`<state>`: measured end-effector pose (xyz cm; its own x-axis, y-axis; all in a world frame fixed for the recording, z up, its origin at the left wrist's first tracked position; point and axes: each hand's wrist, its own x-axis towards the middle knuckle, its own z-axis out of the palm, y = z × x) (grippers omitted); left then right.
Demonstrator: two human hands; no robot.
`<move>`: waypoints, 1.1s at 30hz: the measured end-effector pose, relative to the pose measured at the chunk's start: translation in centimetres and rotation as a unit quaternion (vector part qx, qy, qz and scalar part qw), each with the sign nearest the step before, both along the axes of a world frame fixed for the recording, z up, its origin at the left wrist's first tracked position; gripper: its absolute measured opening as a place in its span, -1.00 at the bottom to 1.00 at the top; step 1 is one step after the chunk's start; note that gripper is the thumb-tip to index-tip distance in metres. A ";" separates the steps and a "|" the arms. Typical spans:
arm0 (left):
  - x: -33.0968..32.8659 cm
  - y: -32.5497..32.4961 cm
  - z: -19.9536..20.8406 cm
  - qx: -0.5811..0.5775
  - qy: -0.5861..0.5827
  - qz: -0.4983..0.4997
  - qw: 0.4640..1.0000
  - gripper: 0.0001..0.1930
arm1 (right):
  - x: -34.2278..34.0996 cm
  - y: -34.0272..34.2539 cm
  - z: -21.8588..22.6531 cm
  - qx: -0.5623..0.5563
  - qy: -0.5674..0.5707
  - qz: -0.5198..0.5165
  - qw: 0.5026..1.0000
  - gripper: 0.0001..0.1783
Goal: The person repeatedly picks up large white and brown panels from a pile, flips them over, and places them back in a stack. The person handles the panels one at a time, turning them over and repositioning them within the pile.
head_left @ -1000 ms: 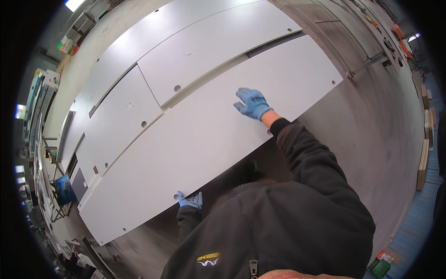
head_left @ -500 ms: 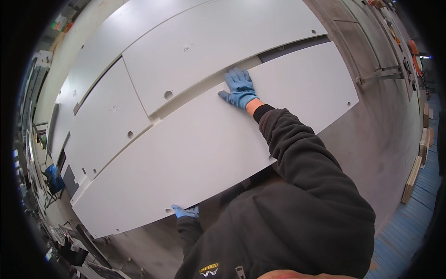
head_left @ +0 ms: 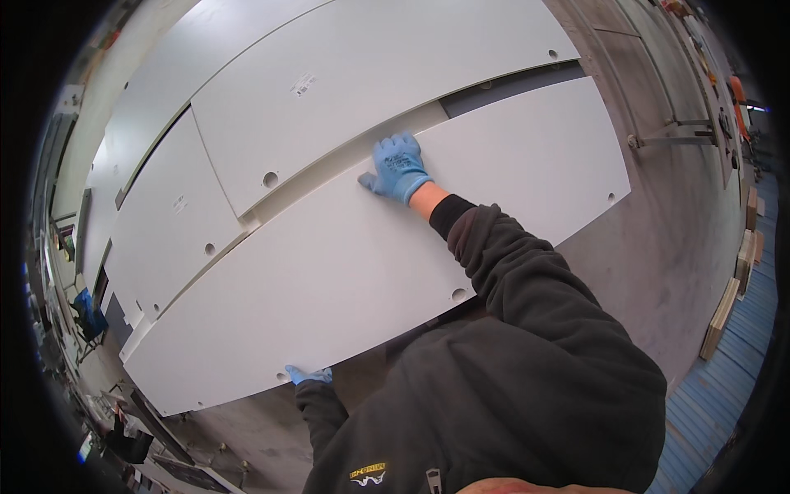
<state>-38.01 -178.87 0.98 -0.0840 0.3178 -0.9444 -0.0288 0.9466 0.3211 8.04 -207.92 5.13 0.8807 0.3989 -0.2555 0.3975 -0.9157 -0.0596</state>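
A long white panel (head_left: pixel 329 272) with round holes along its near edge lies in front of me. My right hand (head_left: pixel 398 167), in a blue work glove, reaches across it; the fingers bend over its far edge and the thumb sticks out to the left on the top face. At the near edge my left hand (head_left: pixel 309 375), also blue-gloved, grips the same panel. Its thumb shows on top beside a hole, with the rest partly hidden below the edge. Behind this panel, past a narrow gap, lies a second white panel (head_left: pixel 354 90) bearing a small label.
A smaller white panel (head_left: pixel 169 230) with a label lies to the left. Dark grey strips (head_left: pixel 510 87) show in the gap. A metal frame bar (head_left: pixel 675 142) juts out at the right. Stacked boards (head_left: pixel 720 319) stand by blue slatted flooring (head_left: pixel 716 420) on the far right.
My right hand's fingers have gone from stretched out flat to bent over the panel's far edge. Both hands appear slightly further left in view, as do the panels.
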 end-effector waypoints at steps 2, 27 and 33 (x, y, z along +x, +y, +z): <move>-0.4 0.2 0.0 -0.006 0.010 -0.003 1.000 -0.18 | -1.1 -0.2 0.1 -0.008 -0.016 0.002 1.000 -0.20; -8.9 0.3 -5.8 0.066 -0.090 0.014 0.994 -0.27 | -1.5 -9.4 -2.7 0.089 -0.101 -0.071 0.988 -0.39; -9.0 0.5 -6.3 0.078 -0.088 0.014 0.993 -0.32 | -0.6 -14.4 -2.9 -0.004 -0.022 0.027 0.999 -0.23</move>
<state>-47.03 -178.34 -5.31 0.0677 0.4619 -0.8844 -0.1226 0.8835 0.4521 7.41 -222.31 2.20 0.8678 0.4450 -0.2211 0.4492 -0.8928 -0.0340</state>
